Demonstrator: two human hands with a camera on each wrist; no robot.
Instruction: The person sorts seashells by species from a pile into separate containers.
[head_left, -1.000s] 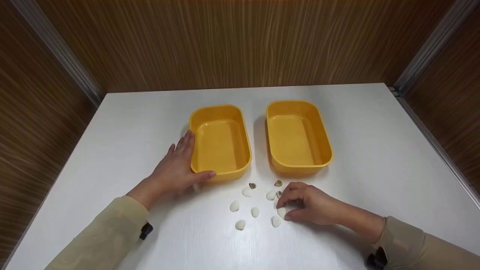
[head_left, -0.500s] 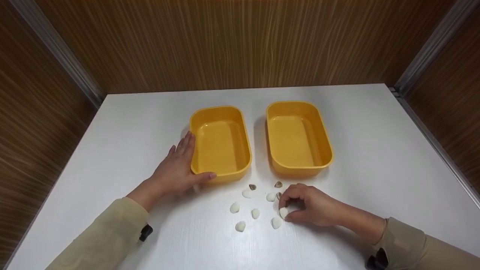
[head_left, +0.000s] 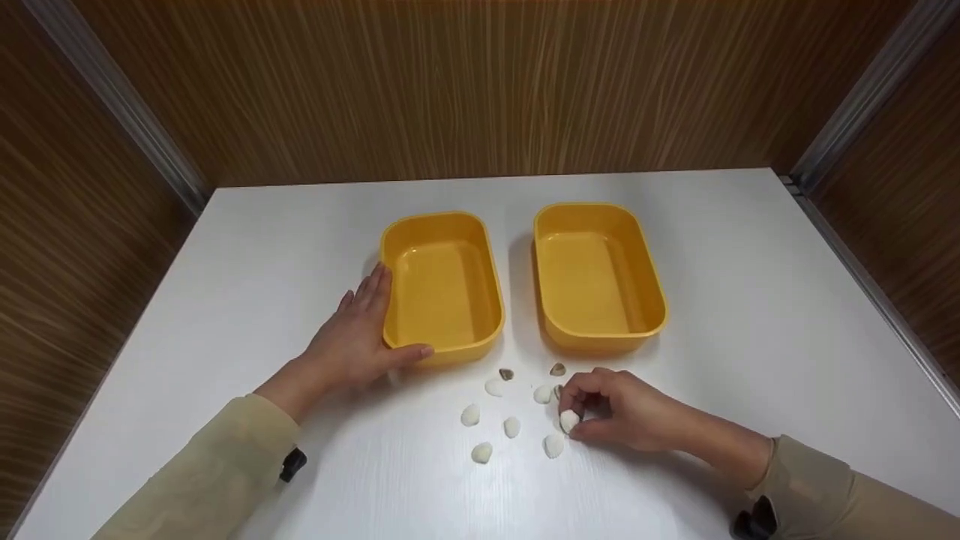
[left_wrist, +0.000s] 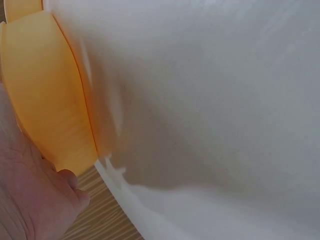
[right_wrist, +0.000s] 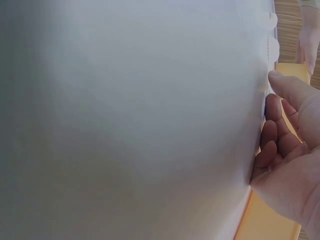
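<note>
Between right thumb and fingertips, the right hand point(head_left: 626, 409) pinches a white seashell point(head_left: 570, 421), its face tipped up toward the head camera. Another white shell point(head_left: 553, 446) lies just in front of it on the table. The left hand point(head_left: 349, 337) rests against the left yellow tub point(head_left: 442, 292), fingers stretched along its left side and thumb across the near rim. In the left wrist view, the tub's wall point(left_wrist: 50, 90) rises beside that hand point(left_wrist: 37, 195). The right wrist view shows the right hand point(right_wrist: 295, 135) low over the table, its pinched shell hidden.
A second yellow tub point(head_left: 592, 277) stands to the right of the first. Several white shells lie scattered on the white table point(head_left: 375, 480), along with small brown pieces point(head_left: 557, 369) near the tubs. Wood-grain panels point(head_left: 480, 90) enclose the back and sides.
The right fingers have taken hold of the white shell and tilted it up from the table, slightly toward the tubs. The left hand and both tubs have stayed in place.
</note>
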